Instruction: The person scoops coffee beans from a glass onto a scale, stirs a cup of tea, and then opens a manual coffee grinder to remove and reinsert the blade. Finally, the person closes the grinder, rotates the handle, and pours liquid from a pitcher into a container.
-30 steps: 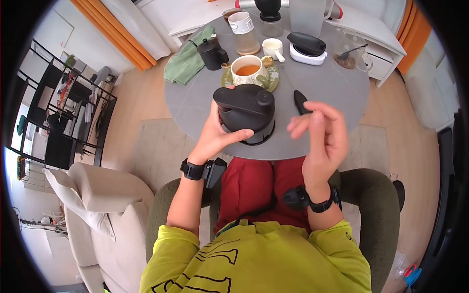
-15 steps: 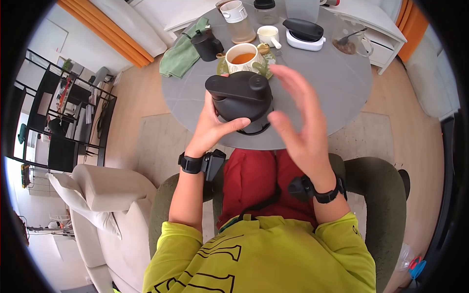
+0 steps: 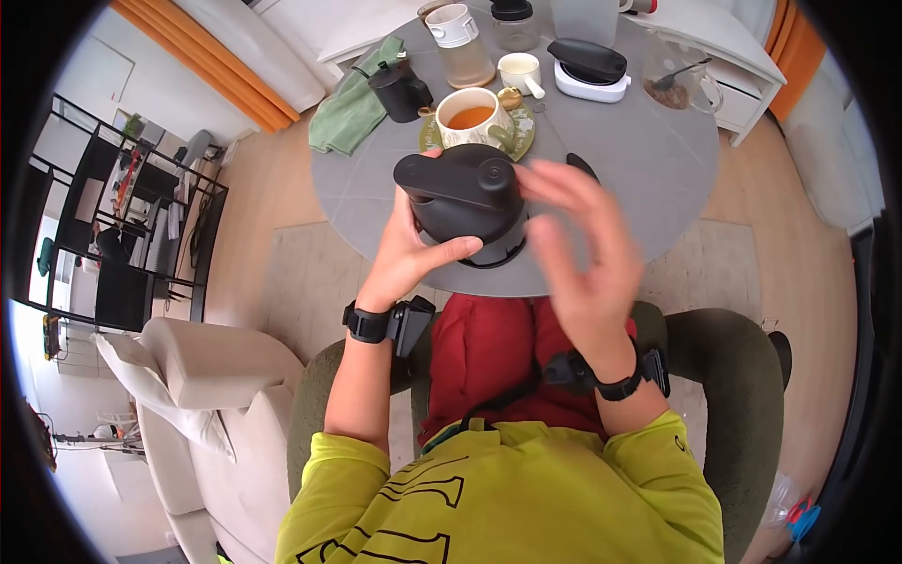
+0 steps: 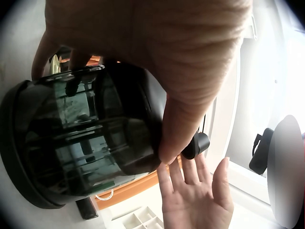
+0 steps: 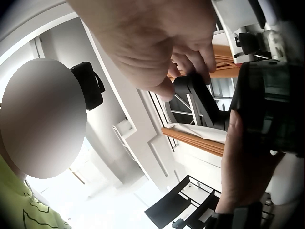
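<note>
1. Gripping the grinder [image 3: 465,216] at the table's [image 3: 658,183] near edge, the left hand [image 3: 412,252] curls its fingers round it.
2. Right hand [image 3: 592,252]: thumb spread from fingers, beside the crank [image 3: 451,180]; contact unclear.

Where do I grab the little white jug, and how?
Pinch the little white jug by its stubby handle, coming from the near right. The handle sticks out that way from the round, upright body, and the big teacup sits to its left, so that side looks easiest.
</note>
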`<state>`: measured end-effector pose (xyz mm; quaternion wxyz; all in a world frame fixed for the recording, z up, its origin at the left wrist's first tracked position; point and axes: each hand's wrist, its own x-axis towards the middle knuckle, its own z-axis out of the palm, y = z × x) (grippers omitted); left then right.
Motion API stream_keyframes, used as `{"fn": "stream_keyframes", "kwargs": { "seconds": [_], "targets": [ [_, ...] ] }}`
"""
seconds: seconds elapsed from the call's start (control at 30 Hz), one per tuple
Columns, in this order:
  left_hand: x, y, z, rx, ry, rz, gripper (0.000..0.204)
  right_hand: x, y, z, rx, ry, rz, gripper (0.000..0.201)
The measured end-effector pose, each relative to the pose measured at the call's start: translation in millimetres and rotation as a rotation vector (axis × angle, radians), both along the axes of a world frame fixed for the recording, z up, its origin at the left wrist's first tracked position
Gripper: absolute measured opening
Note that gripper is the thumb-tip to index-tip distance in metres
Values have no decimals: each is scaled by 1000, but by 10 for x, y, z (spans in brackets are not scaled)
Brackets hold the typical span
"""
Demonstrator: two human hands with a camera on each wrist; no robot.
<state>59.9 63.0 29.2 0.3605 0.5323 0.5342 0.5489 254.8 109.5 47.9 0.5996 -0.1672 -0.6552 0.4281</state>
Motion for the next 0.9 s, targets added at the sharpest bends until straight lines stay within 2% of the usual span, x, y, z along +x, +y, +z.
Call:
{"fn": "stream_keyframes", "kwargs": {
  "seconds": [0.03,0.1,0.17,0.23,0.27,0.37,0.43,0.5,0.57,0.63,0.7,0.77,0.8,0.9],
  "targets": [
    [10,-4,8,-17,-10,7,99,79,27,-24,-100,24,11,24],
    [14,-8,5,-35,-20,12,99,122,82,-35,-147,142,51,21],
    [9,1,-7,-21,-11,9,99,81,111,46,-91,25,-4,24],
    [11,6,0,-17,1,-4,99,-45,116,28,-23,52,6,28],
    [10,0,4,-11,9,-4,99,-74,96,25,32,-23,9,29],
    [6,-13,21,-43,26,15,99,-71,13,-12,70,-55,40,30],
    [0,-4,-3,-29,21,20,99,89,46,-56,-88,-32,33,30],
    [-4,-6,-18,-18,14,13,100,111,96,-69,-144,81,102,29],
    [-6,4,-20,-9,16,2,100,33,118,7,-23,52,-7,32],
    [-2,12,-17,2,19,-4,100,-44,132,-5,62,26,-2,37],
    [5,-10,-20,11,20,3,100,-69,26,-12,49,-84,103,42],
    [-3,-13,-13,-20,9,3,100,-11,-12,-49,28,-37,99,37],
    [-13,-12,-20,-27,-2,-2,99,129,17,-105,-63,-25,152,34],
    [-7,-2,-25,-7,2,4,99,175,77,-101,-186,33,132,27]
  ]
}}
